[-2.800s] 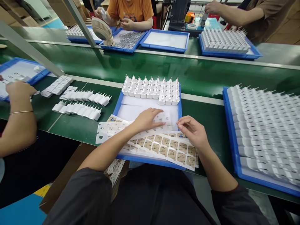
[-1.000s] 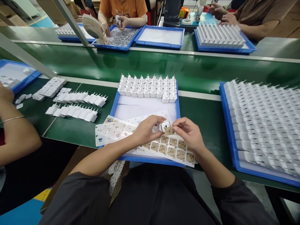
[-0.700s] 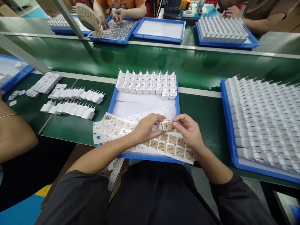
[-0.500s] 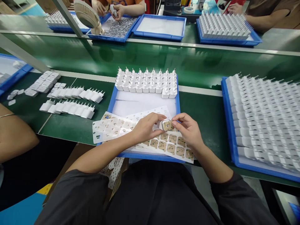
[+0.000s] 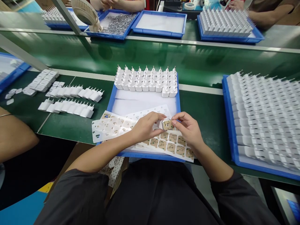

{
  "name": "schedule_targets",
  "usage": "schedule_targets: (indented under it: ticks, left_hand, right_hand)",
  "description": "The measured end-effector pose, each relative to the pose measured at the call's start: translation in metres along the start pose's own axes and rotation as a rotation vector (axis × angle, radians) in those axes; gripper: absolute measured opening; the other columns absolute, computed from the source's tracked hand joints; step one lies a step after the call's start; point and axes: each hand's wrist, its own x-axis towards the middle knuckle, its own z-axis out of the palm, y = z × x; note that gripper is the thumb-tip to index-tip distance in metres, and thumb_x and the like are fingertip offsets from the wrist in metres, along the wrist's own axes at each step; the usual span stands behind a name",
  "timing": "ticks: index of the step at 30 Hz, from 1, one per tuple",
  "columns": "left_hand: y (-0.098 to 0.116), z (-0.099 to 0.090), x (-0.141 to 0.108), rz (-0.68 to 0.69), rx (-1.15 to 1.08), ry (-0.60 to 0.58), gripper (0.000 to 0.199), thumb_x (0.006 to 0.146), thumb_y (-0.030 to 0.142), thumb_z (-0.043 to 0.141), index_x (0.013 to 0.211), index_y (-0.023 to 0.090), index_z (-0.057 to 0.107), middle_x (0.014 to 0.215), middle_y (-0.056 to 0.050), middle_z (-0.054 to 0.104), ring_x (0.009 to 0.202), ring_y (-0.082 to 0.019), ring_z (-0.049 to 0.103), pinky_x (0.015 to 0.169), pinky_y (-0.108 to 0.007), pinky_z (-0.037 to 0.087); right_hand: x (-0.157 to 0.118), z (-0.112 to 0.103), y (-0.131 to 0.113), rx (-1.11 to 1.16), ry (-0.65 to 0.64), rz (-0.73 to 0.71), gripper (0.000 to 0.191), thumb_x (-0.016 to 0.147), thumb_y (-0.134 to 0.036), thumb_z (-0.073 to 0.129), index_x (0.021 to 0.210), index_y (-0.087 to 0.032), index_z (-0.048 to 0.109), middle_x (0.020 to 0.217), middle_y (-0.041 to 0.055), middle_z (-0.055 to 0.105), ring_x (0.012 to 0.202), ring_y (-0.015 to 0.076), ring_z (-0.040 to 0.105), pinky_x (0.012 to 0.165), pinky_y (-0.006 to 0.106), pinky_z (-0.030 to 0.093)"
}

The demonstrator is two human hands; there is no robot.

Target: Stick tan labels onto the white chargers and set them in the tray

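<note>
Between thumb and fingers my left hand [image 5: 148, 125] grips a white charger plug [image 5: 161, 124], its end face turned toward me. A tan sticker [image 5: 167, 124] with small cut-outs lies over that face. My right hand [image 5: 187, 127] pinches the sticker's right edge with thumb and forefinger. Under both hands a sheet of tan stickers [image 5: 171, 147] rests across the front of a blue tray [image 5: 111, 101]. A white sheet with punched holes [image 5: 110, 127] lies under my left forearm. Rows of white charger plugs [image 5: 145, 82] stand pins up at the tray's back.
Loose white plugs [image 5: 67, 107] lie in rows on the green bench at left, near a co-worker's arm [image 5: 16, 136]. At right stands a large blue tray [image 5: 228, 120] packed with plugs. Beyond the green divider are more trays, a fan [image 5: 85, 14] and other people's hands.
Both hands keep nearly the same pose, with the sticker still on the plug's face. The view has shifted slightly. Across the divider, a co-worker's hands have moved up toward the frame's edge.
</note>
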Motion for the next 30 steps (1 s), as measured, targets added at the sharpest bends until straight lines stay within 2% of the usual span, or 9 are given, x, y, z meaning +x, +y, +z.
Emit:
schedule_targets:
  ticks: [25, 30]
  left_hand:
    - [-0.0006, 0.0018, -0.0017, 0.048, 0.085, 0.028, 0.036, 0.08, 0.027, 0.075, 0.106, 0.019, 0.052, 0.113, -0.008, 0.069, 0.094, -0.019, 0.067, 0.071, -0.03, 0.056]
    - [0.0007, 0.0023, -0.0015, 0.06, 0.088, 0.03, 0.033, 0.082, 0.029, 0.073, 0.106, 0.019, 0.052, 0.113, -0.009, 0.069, 0.095, -0.019, 0.067, 0.07, -0.03, 0.055]
  right_hand:
    - [-0.0016, 0.003, -0.0005, -0.007, 0.037, 0.026, 0.007, 0.087, -0.027, 0.07, 0.087, -0.022, 0.065, 0.081, 0.0002, 0.061, 0.073, 0.0136, 0.057, 0.066, 0.027, 0.049]
    - [-0.0044, 0.0048, -0.0002, -0.02, 0.05, 0.008, 0.009, 0.085, -0.027, 0.073, 0.087, -0.023, 0.064, 0.084, 0.0006, 0.06, 0.078, 0.0147, 0.058, 0.067, 0.027, 0.05]
